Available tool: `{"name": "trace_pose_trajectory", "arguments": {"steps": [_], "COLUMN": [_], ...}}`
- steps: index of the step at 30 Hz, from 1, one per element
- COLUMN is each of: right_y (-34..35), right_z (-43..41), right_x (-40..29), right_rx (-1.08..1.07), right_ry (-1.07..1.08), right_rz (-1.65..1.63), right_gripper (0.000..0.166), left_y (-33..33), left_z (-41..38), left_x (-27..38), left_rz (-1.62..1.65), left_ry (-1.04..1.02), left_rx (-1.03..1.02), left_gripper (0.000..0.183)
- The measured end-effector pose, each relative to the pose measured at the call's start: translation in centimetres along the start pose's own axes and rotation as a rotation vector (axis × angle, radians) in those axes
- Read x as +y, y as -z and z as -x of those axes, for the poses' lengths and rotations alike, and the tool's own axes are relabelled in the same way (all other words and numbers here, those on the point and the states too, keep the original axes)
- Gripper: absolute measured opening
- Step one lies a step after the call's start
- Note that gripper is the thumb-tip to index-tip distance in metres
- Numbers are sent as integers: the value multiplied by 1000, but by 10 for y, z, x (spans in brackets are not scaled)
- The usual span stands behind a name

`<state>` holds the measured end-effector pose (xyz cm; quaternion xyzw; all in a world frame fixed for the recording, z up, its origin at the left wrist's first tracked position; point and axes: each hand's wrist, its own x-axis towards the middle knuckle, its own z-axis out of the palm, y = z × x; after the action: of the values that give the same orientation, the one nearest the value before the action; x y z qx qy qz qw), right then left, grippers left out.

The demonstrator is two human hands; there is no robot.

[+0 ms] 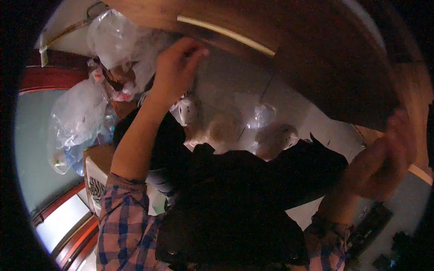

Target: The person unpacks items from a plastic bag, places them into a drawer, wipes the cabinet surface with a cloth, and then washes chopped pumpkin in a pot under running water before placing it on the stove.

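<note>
A large brown wooden panel (325, 67) spans the upper right, mostly in shadow. A pale narrow strip (225, 34) runs along its lit part. My left hand (178, 69) is raised just below the panel's lower left edge, fingers bent and thumb extended. Whether its fingertips touch the wood is unclear. At the panel's right end is my right hand (383, 162), blurred and dim, with fingers reaching up by the edge. I cannot make out whether it grips the wood.
Clear plastic bags (81, 115) with things inside hang or lie at the left, near a cardboard box (98, 169). A clear plastic item (261, 115) lies on the pale floor (230, 74). A dark elongated object (369, 230) is at the lower right.
</note>
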<state>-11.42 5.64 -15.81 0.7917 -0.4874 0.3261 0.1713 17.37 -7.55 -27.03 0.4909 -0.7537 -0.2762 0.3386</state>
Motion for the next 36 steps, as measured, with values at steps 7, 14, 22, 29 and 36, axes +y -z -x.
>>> {"name": "trace_pose_trajectory", "arguments": {"steps": [7, 14, 22, 29, 36], "right_y": [-100, -156, -262, -228, -248], "right_z": [75, 163, 303, 183, 151], "right_x": [-31, -48, -102, -82, -109], "right_rx": [-659, -894, -1126, -784, -377], "right_ry": [-174, -382, -820, -1362, -754], "right_rz": [-424, -366, -552, -1333, -735], "right_gripper": [22, 27, 48, 92, 76], "left_y": [-100, -198, -181, -131, -115], "left_z": [154, 228, 202, 164, 135], "left_x": [-196, -196, -197, -165, -52], "left_rz": [-342, -257, 183, 943, 1155], "left_ry": [50, 562, 838, 1160, 959], "left_rx": [-503, -789, -884, -505, -84], "left_gripper": [32, 33, 36, 39, 40]}}
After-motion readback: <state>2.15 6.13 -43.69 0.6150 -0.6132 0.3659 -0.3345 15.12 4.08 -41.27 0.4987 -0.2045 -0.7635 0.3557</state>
